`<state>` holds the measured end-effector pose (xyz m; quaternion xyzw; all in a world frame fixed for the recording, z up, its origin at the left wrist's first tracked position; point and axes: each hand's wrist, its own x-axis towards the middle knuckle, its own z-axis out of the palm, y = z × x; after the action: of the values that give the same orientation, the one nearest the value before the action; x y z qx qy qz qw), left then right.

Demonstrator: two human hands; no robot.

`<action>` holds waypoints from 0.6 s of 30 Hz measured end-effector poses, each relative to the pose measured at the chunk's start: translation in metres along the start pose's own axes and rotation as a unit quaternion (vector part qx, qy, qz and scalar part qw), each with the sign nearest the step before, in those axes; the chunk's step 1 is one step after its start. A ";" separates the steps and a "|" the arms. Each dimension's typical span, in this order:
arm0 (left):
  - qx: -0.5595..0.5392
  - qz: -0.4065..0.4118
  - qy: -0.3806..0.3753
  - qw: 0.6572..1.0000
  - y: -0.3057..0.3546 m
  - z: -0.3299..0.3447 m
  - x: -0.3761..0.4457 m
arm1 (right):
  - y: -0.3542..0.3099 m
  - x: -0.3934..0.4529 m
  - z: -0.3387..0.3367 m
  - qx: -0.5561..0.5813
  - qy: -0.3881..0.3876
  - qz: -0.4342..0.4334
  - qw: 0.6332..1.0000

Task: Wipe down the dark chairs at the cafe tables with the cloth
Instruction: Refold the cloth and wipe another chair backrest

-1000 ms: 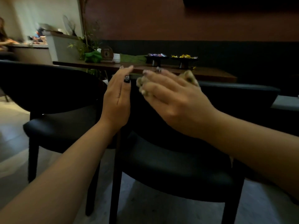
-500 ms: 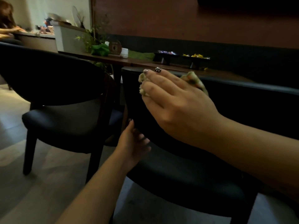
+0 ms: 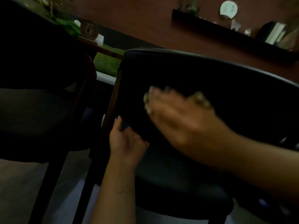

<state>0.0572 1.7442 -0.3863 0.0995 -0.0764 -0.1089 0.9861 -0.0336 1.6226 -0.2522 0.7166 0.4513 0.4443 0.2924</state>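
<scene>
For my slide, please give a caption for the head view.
Right hand presses cloth against dark chair backrest; left hand grips its edge.
</scene>
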 end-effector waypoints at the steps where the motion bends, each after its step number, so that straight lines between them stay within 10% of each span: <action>1: -0.009 0.002 0.000 1.000 -0.001 -0.002 0.001 | 0.012 0.012 -0.008 -0.022 0.026 0.029 0.999; 4: -0.040 0.006 -0.014 0.999 -0.006 -0.004 0.001 | 0.023 0.030 -0.012 -0.080 0.054 0.091 0.991; 11: -0.086 -0.006 -0.035 0.996 -0.009 -0.007 0.000 | -0.029 -0.007 0.015 -0.031 -0.164 -0.116 0.979; 15: -0.077 0.006 -0.024 0.997 -0.012 -0.010 0.001 | 0.021 0.058 0.000 -0.085 -0.033 0.024 0.996; 18: -0.093 0.004 -0.034 0.995 -0.011 -0.009 0.001 | 0.004 0.056 0.013 -0.122 -0.087 0.050 0.987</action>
<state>0.0571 1.7353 -0.3973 0.0032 -0.0997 -0.1153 0.9883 -0.0094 1.6714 -0.2333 0.7331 0.3304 0.4458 0.3933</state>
